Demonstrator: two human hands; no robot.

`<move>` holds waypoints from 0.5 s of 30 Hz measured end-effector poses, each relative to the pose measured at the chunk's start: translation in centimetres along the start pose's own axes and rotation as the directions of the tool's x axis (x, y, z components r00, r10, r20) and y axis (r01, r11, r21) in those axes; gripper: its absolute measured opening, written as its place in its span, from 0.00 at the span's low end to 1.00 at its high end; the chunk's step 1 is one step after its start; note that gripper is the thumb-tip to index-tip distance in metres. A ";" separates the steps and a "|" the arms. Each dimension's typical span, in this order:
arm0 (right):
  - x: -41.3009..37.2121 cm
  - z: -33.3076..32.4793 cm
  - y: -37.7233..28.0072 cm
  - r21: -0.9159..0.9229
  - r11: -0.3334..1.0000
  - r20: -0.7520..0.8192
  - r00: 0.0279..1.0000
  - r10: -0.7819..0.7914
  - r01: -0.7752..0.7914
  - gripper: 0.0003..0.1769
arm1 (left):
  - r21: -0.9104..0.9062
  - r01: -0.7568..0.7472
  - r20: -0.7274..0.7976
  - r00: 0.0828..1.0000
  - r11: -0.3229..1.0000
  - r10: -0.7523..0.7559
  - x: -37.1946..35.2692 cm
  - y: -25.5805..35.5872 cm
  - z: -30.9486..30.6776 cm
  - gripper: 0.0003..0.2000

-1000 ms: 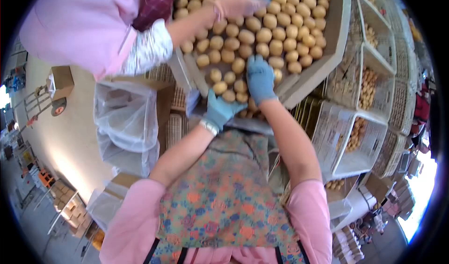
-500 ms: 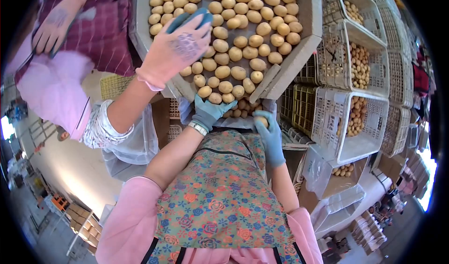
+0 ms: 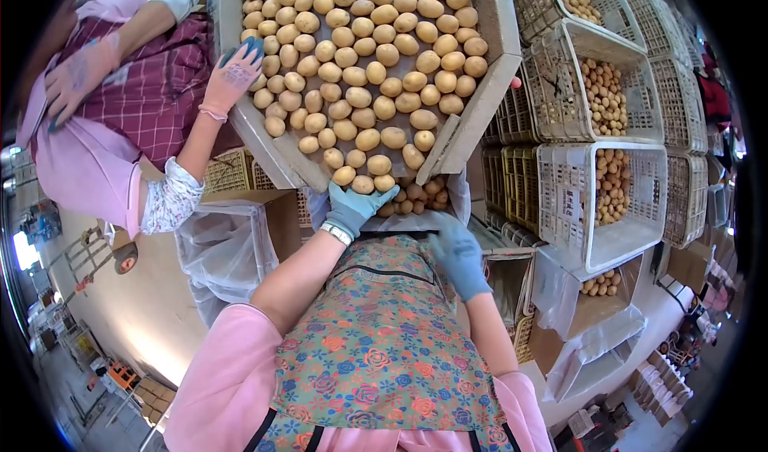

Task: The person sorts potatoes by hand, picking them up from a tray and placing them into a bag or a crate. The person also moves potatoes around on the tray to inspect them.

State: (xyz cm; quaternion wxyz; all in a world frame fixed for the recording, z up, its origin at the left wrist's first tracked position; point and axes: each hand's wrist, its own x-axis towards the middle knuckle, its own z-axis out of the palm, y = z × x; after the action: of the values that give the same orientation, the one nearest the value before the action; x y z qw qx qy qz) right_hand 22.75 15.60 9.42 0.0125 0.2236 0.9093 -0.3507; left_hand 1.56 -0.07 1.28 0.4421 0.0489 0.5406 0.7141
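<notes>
Potatoes (image 3: 367,139) spread over a grey sorting table (image 3: 460,144) that narrows to an outlet in front of me. My left hand (image 3: 356,210), in a blue-grey glove, lies at the outlet with thumb and fingers apart, touching the lowest potatoes (image 3: 363,184). Below the outlet, more potatoes (image 3: 412,199) sit in a container with a clear plastic liner (image 3: 458,192). My right hand (image 3: 458,254), gloved too, is just right of that container, above my flowered apron (image 3: 384,332). Its fingers are smeared by motion, and no potato shows in it.
On the left, a co-worker's gloved hand (image 3: 235,74) rests at the table's side wall; another hand (image 3: 80,76) is farther left. White crates (image 3: 560,196) with potatoes stack up on the right. Plastic-lined boxes (image 3: 220,236) stand on both sides.
The co-worker's hand has drawn back left from over the potatoes. My right hand has moved down, away from the outlet; the potato it held is no longer visible. My left hand stays at the outlet.
</notes>
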 end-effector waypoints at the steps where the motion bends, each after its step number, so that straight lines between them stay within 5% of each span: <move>1: 1.4 0.6 -1.6 0.006 0.995 -0.015 0.995 -0.096 0.096 0.24 | -0.004 -0.005 -0.010 1.000 1.000 0.005 -0.2 0.2 0.4 0.34; 2: 3.1 0.3 -3.3 0.002 0.975 0.004 0.975 -0.221 0.221 0.22 | -0.445 0.078 -0.040 0.994 0.892 -0.106 -0.4 0.2 0.7 0.36; 3: 4.8 0.4 -4.1 0.002 0.972 0.015 0.972 -0.233 0.233 0.22 | -0.798 0.115 -0.016 0.977 0.592 -0.211 -0.5 0.0 0.6 0.38; 4: 6.5 0.5 -4.7 0.001 0.972 0.056 0.970 -0.236 0.236 0.22 | -0.743 0.110 0.116 0.993 0.660 -0.035 -0.3 -1.4 -0.7 0.39; 5: 8.2 0.4 -5.1 -0.002 0.972 0.098 0.967 -0.236 0.237 0.22 | -0.752 0.097 0.104 0.994 0.652 -0.027 -0.3 -1.1 -0.3 0.39; 7: 11.6 -0.1 -6.0 -0.244 0.943 -0.054 0.967 -0.248 0.228 0.19 | -0.688 0.045 -0.073 0.989 0.724 -0.131 -0.3 0.0 1.0 0.38; 8: 13.6 0.2 -5.9 -0.271 0.927 -0.204 0.926 -0.317 0.258 0.21 | -0.469 -0.059 0.074 0.992 0.881 0.106 -0.1 -1.0 0.2 0.36; 9: 15.4 0.7 -5.5 -0.276 0.923 -0.184 0.928 -0.324 0.268 0.21 | -0.483 -0.064 0.059 0.993 0.873 0.106 -0.2 -0.6 0.5 0.36; 11: 18.4 2.0 -4.2 -0.477 0.834 -0.012 0.946 -0.324 0.279 0.23 | -0.917 0.089 0.005 0.977 0.388 -0.212 -0.5 0.9 1.5 0.37; 12: 19.3 2.5 -4.2 -0.476 0.829 0.009 0.944 -0.329 0.294 0.23 | -0.951 0.097 0.020 0.967 0.294 -0.254 -0.3 0.2 1.2 0.37; 14: 20.8 3.0 -4.9 -0.605 0.763 0.240 0.966 -0.097 0.227 0.25 | -0.955 0.083 0.014 0.971 0.285 -0.237 -0.4 -0.5 0.8 0.37; 15: 20.7 2.6 -5.1 -0.605 0.760 0.251 0.963 -0.100 0.237 0.25 | -0.955 0.088 0.023 0.974 0.284 -0.225 -0.3 -0.6 0.7 0.38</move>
State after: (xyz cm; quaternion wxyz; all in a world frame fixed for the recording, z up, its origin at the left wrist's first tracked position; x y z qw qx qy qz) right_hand 1.61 18.79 6.94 0.1476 0.0865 0.9841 -0.0471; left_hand 2.48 0.28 1.23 0.4206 -0.3162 0.0408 0.8493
